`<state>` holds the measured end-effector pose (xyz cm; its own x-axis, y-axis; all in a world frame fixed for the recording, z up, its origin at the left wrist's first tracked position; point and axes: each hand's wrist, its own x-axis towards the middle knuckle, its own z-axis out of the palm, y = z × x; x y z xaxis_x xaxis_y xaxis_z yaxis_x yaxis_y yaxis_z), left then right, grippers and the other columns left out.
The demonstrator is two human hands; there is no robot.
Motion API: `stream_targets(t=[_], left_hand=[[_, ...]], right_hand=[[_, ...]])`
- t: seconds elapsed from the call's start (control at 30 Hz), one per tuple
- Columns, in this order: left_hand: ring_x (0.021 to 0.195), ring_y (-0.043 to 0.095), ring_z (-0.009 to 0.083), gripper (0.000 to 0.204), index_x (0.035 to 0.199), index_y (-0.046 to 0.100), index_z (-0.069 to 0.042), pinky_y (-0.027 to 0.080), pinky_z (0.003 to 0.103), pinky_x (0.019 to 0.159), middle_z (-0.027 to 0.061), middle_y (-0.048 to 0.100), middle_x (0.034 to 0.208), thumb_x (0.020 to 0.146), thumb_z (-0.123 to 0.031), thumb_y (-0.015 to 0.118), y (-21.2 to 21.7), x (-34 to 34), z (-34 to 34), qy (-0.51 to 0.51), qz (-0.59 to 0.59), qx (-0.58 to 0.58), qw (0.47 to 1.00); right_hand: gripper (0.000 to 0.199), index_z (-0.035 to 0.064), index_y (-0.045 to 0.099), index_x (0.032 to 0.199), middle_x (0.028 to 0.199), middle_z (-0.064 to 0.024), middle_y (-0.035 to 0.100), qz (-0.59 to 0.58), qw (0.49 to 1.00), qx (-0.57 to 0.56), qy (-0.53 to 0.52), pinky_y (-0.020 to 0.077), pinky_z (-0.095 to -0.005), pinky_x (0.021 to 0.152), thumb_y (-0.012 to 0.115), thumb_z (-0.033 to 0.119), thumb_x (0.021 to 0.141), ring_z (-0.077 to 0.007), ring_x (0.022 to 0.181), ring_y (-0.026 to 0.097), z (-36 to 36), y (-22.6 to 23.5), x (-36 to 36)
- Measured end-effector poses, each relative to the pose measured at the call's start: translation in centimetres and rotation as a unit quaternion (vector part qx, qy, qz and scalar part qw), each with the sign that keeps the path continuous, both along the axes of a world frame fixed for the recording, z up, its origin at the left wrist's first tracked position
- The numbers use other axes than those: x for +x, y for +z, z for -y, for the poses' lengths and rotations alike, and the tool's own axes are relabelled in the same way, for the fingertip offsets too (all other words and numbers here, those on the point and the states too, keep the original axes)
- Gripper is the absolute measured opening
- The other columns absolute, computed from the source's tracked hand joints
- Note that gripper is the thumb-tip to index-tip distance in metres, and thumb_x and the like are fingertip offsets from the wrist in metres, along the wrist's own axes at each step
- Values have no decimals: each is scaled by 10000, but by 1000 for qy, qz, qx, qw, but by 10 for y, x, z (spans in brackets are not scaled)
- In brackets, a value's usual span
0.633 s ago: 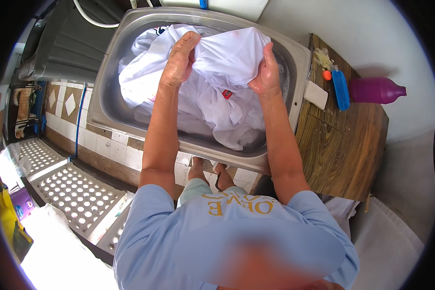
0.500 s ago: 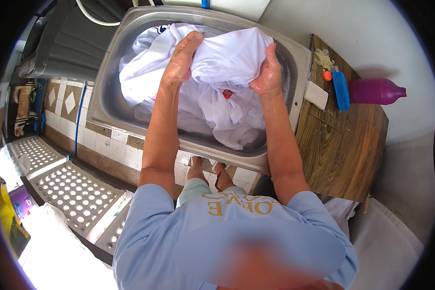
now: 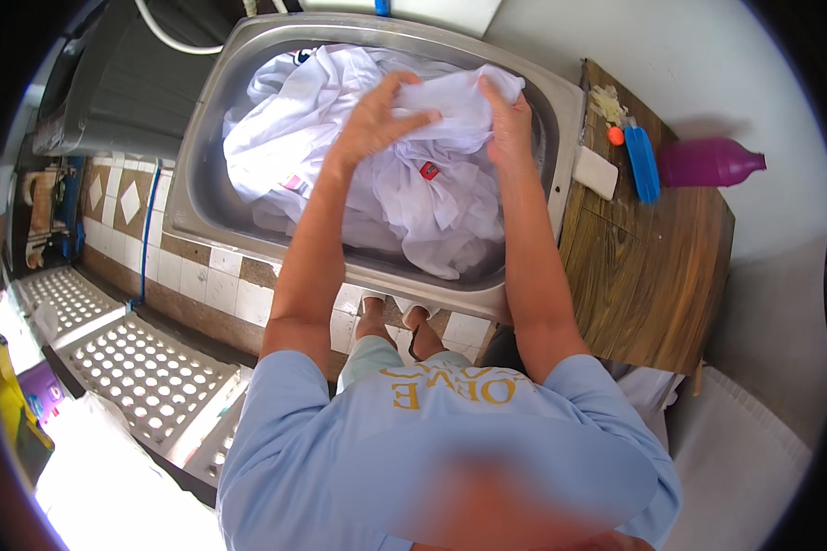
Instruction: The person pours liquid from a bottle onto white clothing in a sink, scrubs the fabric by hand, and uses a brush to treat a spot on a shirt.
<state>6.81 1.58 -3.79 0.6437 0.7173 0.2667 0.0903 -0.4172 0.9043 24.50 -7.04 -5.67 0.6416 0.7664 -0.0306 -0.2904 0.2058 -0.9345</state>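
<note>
A heap of wet white clothes (image 3: 285, 129) fills the steel sink basin (image 3: 186, 188). My left hand (image 3: 374, 126) is over the middle of the heap, its thumb and fingers spread apart against a raised fold of white cloth (image 3: 455, 106). At the fold's right end, my right hand (image 3: 510, 129) grips the fabric, thumb on top and the other fingers partly hidden. Below the fold, a small red tag (image 3: 429, 170) shows on the bunched white fabric.
Right of the sink, a wooden counter (image 3: 643, 275) holds a white soap bar (image 3: 595, 173), a blue brush (image 3: 643, 165), an orange ball-like item (image 3: 615, 136) and a purple bottle (image 3: 712, 163). A white hose (image 3: 170, 37) hangs at the back left. Perforated panels (image 3: 147, 367) lie lower left.
My left hand has loosened from the fold and spread its fingers, moving right. The stretched cloth has gone slack and smaller, and my right hand has turned inward around its edge.
</note>
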Motion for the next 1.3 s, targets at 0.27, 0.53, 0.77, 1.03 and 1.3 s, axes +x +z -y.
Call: stream_targets(t=[0.27, 0.53, 0.77, 1.03, 1.3], left_hand=[[1003, 577, 366, 513, 1195, 565, -96, 468, 442, 837, 159, 585, 1068, 813, -423, 670, -38, 16, 8, 9, -260, 190, 947], [1088, 566, 349, 544, 1221, 552, -63, 453, 430, 918, 199, 567, 1226, 809, -389, 691, -56, 17, -2, 17, -232, 224, 946], [984, 557, 124, 119, 880, 672, 7, 466, 274, 846, 51, 620, 1072, 761, 13, 679, -28, 21, -13, -81, 62, -268, 958], [752, 626, 255, 174, 668, 614, -77, 473, 355, 749, 57, 643, 757, 629, -162, 761, 3, 87, 109, -112, 47, 182, 976], [449, 520, 210, 271, 618, 607, 19, 405, 343, 484, 170, 555, 538, 841, -132, 635, -21, 97, 19, 112, 37, 129, 985]], right_hand=[[288, 45, 638, 900, 926, -222, 665, 504, 811, -286, -78, 504, -469, 740, 695, 297, 773, -411, 864, 635, -7, -47, 0], [207, 38, 631, 941, 930, -145, 678, 274, 925, -259, -39, 510, -442, 766, 675, 205, 825, -344, 861, 649, 0, -29, -1], [383, 41, 595, 1100, 1097, -125, 646, -448, 893, 18, 26, 475, -476, 932, 563, 387, 938, -291, 1019, 618, 4, -3, 2], [419, 69, 562, 1153, 1050, -81, 625, -604, 641, 361, 307, 495, -362, 846, 491, 441, 974, -205, 959, 602, 28, -64, -6], [334, 114, 611, 1109, 1011, -20, 632, -389, 921, -19, -2, 496, -337, 828, 609, 385, 913, -157, 924, 603, -7, -16, -36]])
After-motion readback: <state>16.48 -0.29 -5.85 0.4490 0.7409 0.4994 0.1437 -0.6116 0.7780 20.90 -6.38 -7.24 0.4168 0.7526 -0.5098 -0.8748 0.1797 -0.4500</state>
